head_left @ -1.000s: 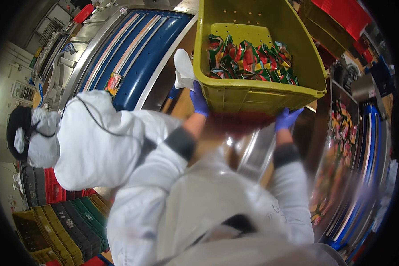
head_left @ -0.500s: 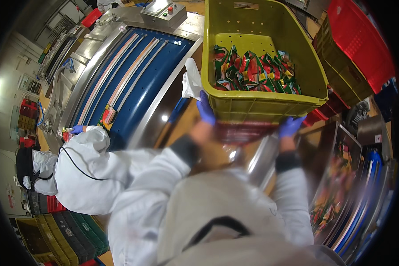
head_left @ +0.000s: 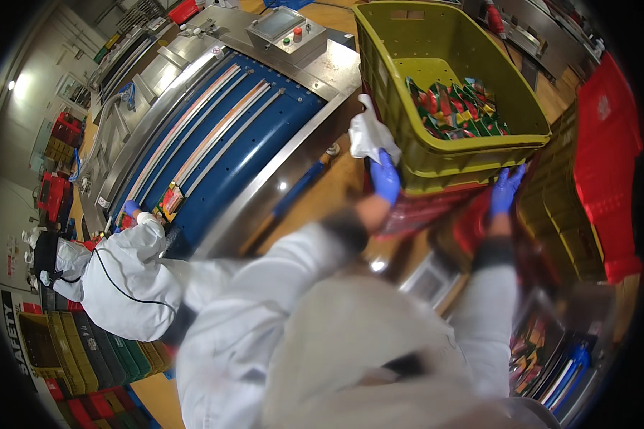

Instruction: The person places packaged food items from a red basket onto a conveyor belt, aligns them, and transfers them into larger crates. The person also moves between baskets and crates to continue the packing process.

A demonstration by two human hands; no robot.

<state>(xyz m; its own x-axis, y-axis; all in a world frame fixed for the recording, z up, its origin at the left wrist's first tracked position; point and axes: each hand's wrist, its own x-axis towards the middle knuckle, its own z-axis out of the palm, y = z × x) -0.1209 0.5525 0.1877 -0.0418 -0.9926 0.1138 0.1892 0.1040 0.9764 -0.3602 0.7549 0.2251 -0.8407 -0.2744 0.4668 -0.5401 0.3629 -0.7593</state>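
An olive-green plastic crate stands in front of me, with several shiny red, green and yellow packets lying in it. My left hand, in a blue-violet glove, is at the crate's near left corner, closed on a crumpled white sheet or cloth that sticks up beside the crate wall. At the near right corner is my right hand, gloved alike, its fingers stretched upward against the lower part of the crate. Beneath the crate shows a red crate, blurred.
Left of me runs a machine with a blue curved bed and a control box. A co-worker in white leans over it. Stacked crates with a red one stand close on the right. More crates line the lower left.
In the view, the olive crate and both my hands have shifted right. My right hand's fingers have straightened from under the crate's edge. The co-worker remains at the blue bed.
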